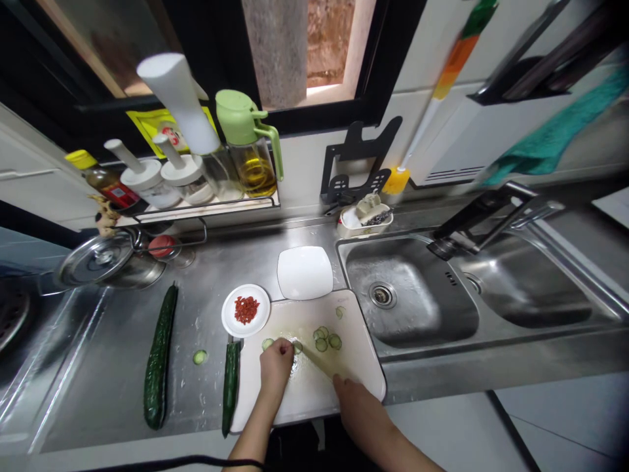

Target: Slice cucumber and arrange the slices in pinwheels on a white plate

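Observation:
My right hand (358, 403) grips a knife (322, 362), its pale blade angled up and left over a white cutting board (309, 400). Close to the blade tip, my left hand (276, 367) has its fingers curled together; a cucumber slice (297, 347) lies right by its fingertips, and whether they pinch anything is hidden. Several thin cucumber slices (335, 341) lie right of the blade on the board, with a single one (340, 313) higher up. A cut length of cucumber (230, 387) rests along the board's left edge.
A whole cucumber (161, 360) and a loose slice (200, 357) lie on the steel counter at left. Behind the board are a plate of chopped red pieces (246, 310) and a white dish (304, 273). A double sink (407, 288) is at right, a lidded pot (113, 259) at left.

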A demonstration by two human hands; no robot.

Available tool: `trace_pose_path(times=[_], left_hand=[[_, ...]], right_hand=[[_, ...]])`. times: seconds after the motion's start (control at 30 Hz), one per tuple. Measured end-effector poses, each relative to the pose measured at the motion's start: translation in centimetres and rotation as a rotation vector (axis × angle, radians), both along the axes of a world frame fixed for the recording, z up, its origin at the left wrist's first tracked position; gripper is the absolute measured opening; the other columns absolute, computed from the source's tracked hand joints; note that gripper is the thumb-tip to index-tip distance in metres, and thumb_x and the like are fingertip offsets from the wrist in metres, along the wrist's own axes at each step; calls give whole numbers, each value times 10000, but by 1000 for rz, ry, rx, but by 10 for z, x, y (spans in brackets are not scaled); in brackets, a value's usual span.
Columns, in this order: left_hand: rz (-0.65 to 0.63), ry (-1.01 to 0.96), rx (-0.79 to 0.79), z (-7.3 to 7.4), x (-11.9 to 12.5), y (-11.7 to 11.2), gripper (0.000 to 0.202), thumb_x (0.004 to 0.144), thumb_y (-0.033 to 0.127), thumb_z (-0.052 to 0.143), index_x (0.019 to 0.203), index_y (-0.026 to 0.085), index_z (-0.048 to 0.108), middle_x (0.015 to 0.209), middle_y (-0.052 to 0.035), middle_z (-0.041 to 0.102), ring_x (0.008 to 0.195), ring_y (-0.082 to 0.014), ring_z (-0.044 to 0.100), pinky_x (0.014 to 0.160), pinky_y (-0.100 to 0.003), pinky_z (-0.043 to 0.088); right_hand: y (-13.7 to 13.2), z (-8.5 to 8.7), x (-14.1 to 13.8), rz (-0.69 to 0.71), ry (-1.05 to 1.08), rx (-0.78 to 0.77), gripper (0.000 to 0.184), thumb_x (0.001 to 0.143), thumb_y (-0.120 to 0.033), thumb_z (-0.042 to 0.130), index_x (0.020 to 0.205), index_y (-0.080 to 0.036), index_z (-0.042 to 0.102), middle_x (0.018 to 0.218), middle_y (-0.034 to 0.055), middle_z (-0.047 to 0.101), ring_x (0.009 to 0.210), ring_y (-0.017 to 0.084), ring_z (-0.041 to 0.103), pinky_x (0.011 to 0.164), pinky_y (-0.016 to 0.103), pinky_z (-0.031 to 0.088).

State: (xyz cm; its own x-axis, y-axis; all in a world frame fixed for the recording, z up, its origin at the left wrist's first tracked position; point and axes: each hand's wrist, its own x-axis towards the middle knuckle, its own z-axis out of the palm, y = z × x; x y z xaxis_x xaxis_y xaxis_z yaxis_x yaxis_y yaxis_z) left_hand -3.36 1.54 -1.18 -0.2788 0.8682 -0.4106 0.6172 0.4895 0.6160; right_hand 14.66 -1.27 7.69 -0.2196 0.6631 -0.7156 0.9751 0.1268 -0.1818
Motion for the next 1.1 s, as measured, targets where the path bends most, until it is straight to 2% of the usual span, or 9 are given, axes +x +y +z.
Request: trace_pose_path(times=[0.37,0.53,0.73,0.9,1.1], left_hand=[[-1,-16,-11,-2,0,2,199,768,218,497,686,184,676,619,-1,664,604,-125,587,603,-214,368],[-1,-21,-21,1,-1,2,187,759,241,508,679,186,668,622,6,663,619,-123,594,610,-204,381],[96,-24,18,5,-25,-8,210,757,328,519,784,208,689,729,-1,712,700,-158,637,659,-223,418],[169,64,10,6,-51,-13,225,773,359,506,806,217,678,785,-24,730,736,-178,650,670,-234,420],[184,115,47,-2,-56,-16,193,767,328,507,837,224,654,775,-19,702,711,-165,626,685,-242,411]], right_hand=[[-7,-12,6,-3,51,10,559,777,39,286,1269,-91,517,1113,135,643,1013,221,593,858,274,416],[-20,-17,20,-53,72,25,531,783,21,281,1211,-111,567,1085,136,655,986,219,605,825,270,443],[-29,-22,29,-72,79,13,537,792,17,273,1244,-104,536,1040,145,668,944,210,618,779,256,451],[-29,-21,28,-80,79,-13,528,803,12,282,1262,-92,522,1079,163,653,961,226,619,804,280,457],[-31,-24,29,-82,91,24,502,811,11,286,1221,-96,554,1043,158,665,932,221,630,795,273,462]])
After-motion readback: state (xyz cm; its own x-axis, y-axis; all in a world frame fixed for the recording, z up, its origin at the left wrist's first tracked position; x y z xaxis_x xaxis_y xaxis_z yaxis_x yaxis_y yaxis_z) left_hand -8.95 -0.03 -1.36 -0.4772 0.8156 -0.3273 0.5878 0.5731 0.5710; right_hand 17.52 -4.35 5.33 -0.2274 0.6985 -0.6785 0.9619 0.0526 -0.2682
